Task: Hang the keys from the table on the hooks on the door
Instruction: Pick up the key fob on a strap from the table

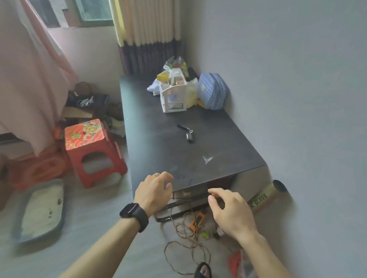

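A set of keys point(187, 133) with a black fob, a metal ring and a dark strap lies near the middle of the dark table point(160, 150). My left hand point(153, 191), with a ring and a black watch on the wrist, hovers by the table's near edge, fingers loosely curled and apart, holding nothing. My right hand point(229, 210) is in front of the table's near end, fingers spread and empty. Both hands are well short of the keys. No door or hooks are in view.
A white box point(173, 94), plastic bags and a blue quilted pouch point(212, 91) stand at the table's far end by the wall. A red stool point(91, 150) sits left of the table. Tangled cord point(189, 240), an orange tool and a cardboard tube point(264, 199) lie on the floor near my foot.
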{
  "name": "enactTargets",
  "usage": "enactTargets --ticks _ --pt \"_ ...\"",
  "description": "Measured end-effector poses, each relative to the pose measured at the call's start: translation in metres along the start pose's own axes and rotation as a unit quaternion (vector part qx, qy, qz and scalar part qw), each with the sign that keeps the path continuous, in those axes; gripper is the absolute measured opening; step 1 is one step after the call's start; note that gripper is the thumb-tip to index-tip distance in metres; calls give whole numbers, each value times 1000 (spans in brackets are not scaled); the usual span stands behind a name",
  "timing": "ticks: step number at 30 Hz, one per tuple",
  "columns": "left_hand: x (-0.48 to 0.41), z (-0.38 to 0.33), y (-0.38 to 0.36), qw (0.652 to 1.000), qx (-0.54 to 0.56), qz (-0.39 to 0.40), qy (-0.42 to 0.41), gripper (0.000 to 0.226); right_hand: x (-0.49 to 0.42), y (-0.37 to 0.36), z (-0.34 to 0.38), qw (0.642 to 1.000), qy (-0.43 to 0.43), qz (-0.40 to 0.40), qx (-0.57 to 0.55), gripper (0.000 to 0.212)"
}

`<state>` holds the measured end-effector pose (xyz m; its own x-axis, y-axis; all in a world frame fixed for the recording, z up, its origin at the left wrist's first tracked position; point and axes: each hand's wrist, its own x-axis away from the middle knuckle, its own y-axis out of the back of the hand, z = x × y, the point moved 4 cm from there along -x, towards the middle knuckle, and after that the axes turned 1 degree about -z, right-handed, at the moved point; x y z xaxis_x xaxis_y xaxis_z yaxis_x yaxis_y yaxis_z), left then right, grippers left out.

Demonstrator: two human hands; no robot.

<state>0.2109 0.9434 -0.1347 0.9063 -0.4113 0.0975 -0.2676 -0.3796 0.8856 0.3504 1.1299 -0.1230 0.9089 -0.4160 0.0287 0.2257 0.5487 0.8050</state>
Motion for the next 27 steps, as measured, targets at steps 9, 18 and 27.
enactTargets --ticks 9,18,27 --pt "-217 31 -16 999 8 -22 48 37 -256 -52 -15 999 0 52 -16 33" --pt "-358 101 -132 990 -21 68 119 57 -443 -147 -55 990 -46 107 75 54" --pt "-372 149 -199 984 -82 83 131 64 -518 -228 -82 977 -160 86 112 75"
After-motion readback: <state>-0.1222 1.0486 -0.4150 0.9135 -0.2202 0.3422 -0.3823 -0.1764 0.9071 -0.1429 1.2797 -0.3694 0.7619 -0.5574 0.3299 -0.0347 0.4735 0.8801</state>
